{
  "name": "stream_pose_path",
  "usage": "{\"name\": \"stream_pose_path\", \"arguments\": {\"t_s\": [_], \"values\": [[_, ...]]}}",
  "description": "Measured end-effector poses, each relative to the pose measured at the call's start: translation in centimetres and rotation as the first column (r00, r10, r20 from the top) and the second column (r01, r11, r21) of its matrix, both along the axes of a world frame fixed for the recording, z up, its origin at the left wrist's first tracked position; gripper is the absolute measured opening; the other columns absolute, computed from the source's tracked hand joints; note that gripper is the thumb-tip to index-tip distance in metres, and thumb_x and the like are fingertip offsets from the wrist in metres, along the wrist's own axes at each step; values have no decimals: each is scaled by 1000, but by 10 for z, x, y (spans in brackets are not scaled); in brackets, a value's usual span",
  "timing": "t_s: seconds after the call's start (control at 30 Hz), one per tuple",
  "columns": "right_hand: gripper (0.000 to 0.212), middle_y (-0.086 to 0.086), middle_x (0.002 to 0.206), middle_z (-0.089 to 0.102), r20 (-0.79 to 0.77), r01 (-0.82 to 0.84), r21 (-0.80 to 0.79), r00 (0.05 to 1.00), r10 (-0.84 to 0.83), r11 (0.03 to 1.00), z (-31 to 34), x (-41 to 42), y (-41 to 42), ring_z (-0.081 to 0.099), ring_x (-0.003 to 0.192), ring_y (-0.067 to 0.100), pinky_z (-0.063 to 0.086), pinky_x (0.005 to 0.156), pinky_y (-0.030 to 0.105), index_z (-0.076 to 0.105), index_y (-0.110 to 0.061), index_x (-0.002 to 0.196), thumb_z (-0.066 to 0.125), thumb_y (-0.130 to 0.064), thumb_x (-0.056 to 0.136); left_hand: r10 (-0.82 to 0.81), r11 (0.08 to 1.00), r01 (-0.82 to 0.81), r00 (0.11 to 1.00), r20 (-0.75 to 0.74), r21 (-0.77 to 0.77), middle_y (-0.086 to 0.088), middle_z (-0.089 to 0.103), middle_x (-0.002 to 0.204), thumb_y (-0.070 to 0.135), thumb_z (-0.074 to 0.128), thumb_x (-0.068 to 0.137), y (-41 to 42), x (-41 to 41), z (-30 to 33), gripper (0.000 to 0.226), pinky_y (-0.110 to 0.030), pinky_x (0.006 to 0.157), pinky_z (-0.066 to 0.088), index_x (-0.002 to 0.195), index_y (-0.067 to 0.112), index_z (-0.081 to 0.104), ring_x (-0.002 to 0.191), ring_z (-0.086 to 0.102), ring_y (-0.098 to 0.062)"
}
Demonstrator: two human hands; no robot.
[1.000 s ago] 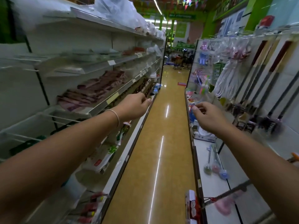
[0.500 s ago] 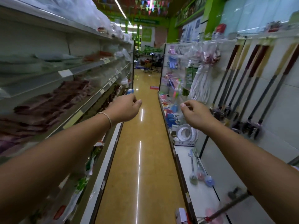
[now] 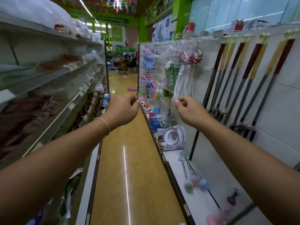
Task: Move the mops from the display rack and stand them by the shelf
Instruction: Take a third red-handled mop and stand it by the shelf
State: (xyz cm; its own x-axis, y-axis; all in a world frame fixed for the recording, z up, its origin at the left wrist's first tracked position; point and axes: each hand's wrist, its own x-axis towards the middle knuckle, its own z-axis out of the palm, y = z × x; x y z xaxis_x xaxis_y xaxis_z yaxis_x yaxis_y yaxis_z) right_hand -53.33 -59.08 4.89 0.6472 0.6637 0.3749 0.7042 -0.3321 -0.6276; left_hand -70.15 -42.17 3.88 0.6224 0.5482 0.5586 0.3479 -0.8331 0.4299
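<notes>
While empty, left hand (image 3: 124, 109) and right hand (image 3: 189, 111) reach forward, loosely curled.

Standing in a shop aisle, both arms stretched forward. Left hand (image 3: 123, 109) and right hand (image 3: 189, 111) loosely curled, holding nothing, level with each other above the floor (image 3: 128, 159). Mops (image 3: 243, 88) hanging in a row on the wall rack at right, handles slanted, heads down. White mop head (image 3: 184, 85) hanging just beyond the right hand. Brushes (image 3: 193, 181) lying along the low shelf's (image 3: 175, 159) front edge.
</notes>
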Motion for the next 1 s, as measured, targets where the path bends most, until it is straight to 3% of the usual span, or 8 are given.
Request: {"name": "stream_pose_path", "arguments": {"t_s": [0.13,0.4,0.67,0.83,0.93,1.0], "values": [[37,-1,106,56,0,17,-25,1000,-17,1000,-3,29,16,53,101,18,42,86,33,57,-13,125,43,-40,103,-64,998,64,998,0,-18,3,63,84,40,48,97,17,37,-3,24,-37,72,55,96,21,63,79,61,-15],[41,9,126,63,-4,86,6,996,-86,996,5,123,51,58,113,26,47,94,38,57,-12,128,44,-41,102,-130,991,131,991,-21,37,3,64,85,38,48,97,58,130,5,26,-30,68,54,101,18,64,78,61,-11],[37,4,117,64,10,206,73,978,-208,976,20,233,55,59,103,21,52,91,44,59,-17,121,45,-44,100,-200,980,198,978,62,32,19,56,75,37,51,96,82,253,19,15,-14,53,34,90,26,60,69,53,4],[36,1,113,64,-5,306,60,952,-307,950,4,285,42,60,102,21,53,90,43,59,-18,121,45,-44,100,-354,935,355,935,40,-23,4,67,80,31,56,94,81,339,3,21,-29,64,50,92,14,67,73,63,-12],[35,-1,107,64,-13,381,59,925,-381,923,-3,317,29,61,101,19,52,87,38,60,-17,119,45,-43,100,-430,902,431,902,45,-7,9,63,75,30,58,93,78,392,-2,16,-23,59,43,86,18,65,66,56,0],[35,-1,110,64,-15,437,49,900,-436,898,-7,338,21,60,101,17,49,83,34,59,-17,118,44,-43,100,-494,869,494,869,40,-6,7,64,75,29,58,93,75,427,-4,15,-23,59,38,85,19,65,65,56,-3]]}}
